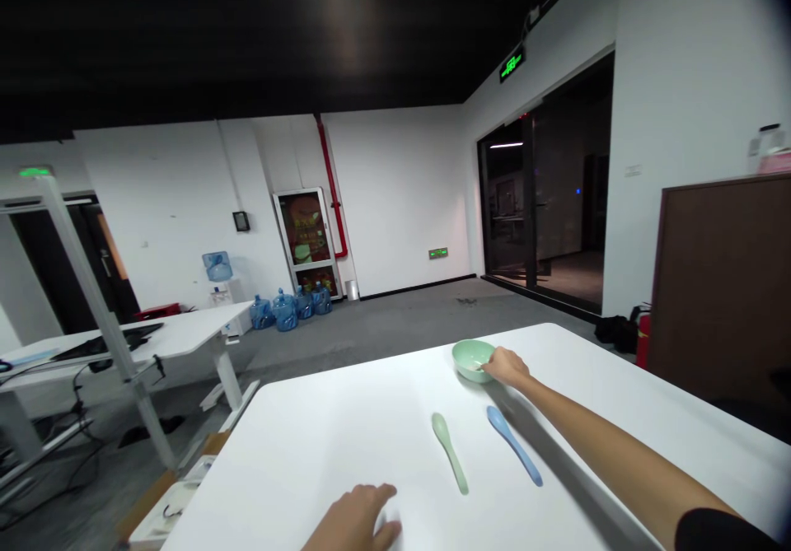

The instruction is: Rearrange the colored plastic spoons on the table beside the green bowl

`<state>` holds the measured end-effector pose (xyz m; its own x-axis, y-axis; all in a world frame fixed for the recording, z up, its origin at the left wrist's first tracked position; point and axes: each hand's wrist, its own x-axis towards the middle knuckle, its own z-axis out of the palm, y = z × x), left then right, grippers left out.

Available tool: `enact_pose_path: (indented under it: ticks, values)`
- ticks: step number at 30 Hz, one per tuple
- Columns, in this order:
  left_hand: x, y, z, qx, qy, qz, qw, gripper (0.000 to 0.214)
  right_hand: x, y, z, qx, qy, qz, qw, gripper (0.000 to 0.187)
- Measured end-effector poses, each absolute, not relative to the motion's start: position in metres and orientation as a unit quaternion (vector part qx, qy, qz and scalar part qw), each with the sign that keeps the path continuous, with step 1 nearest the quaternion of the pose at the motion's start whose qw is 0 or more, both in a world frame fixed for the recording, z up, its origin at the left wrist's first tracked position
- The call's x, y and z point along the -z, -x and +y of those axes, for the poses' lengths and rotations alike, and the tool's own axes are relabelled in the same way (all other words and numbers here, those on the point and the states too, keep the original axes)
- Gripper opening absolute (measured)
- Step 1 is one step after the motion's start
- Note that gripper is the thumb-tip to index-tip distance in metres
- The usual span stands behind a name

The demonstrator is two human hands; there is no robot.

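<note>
A pale green bowl (470, 360) stands near the far edge of the white table (321, 444). My right hand (507, 367) reaches out to the bowl's right rim, its fingers pinched together on something small and pale that dips into the bowl; I cannot make out what it is. A green spoon (449, 452) and a blue spoon (514, 444) lie side by side on the table, nearer to me. My left hand (355, 520) rests flat on the table at the near edge, fingers stretched out, holding nothing.
A brown cabinet (720, 287) stands to the right of the table. Another white desk (124, 341) with a metal frame post (92, 304) is at the left. Several blue water jugs (287, 308) sit by the far wall. Boxes lie on the floor at the table's left corner.
</note>
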<state>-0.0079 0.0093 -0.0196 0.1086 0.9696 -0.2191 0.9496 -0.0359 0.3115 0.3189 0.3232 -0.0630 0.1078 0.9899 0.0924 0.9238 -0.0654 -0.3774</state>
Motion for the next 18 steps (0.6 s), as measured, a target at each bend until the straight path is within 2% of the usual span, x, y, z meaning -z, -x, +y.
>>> enact_pose_path:
  ticks: [5, 9, 11, 18]
  values:
    - [0.013, 0.005, 0.005, -0.022, -0.706, 0.676, 0.209, 0.055, 0.054, -0.322, 0.316, -0.124, 0.718, -0.66, 0.185, 0.04]
    - [0.014, 0.007, 0.004, -0.035, -0.713, 0.668, 0.21, 0.055, 0.034, -0.333, 0.292, -0.132, 0.703, -0.661, 0.229, 0.054]
    - [0.015, 0.008, 0.005, -0.039, -0.721, 0.66, 0.205, 0.055, 0.026, -0.343, 0.273, -0.113, 0.692, -0.668, 0.249, 0.055]
    - [0.008, 0.004, 0.003, -0.033, -0.724, 0.659, 0.201, 0.056, 0.036, -0.372, 0.196, -0.088, 0.621, -0.745, 0.225, 0.063]
